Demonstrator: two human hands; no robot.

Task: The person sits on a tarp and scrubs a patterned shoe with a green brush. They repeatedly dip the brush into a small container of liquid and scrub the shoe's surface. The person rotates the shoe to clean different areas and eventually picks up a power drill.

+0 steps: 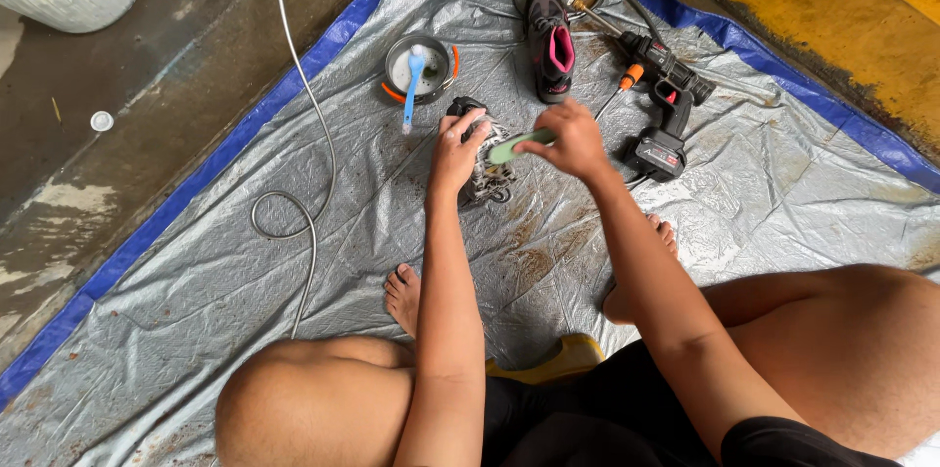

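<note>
My left hand (455, 149) grips a dark, dirty shoe (483, 179) that rests on the grey tarp (245, 261). My right hand (571, 139) holds a green brush (511, 147) against the top of that shoe. The shoe's far side is hidden behind my fingers.
A second black shoe with a pink lining (550, 43) lies further back. A small bowl (418, 66) holds a blue-handled brush (413, 85). A cordless spray gun (666, 100) with a hose (304, 134) lies at the right. My bare feet (402, 297) rest on the tarp. Yellow kerb (842, 7) at top right.
</note>
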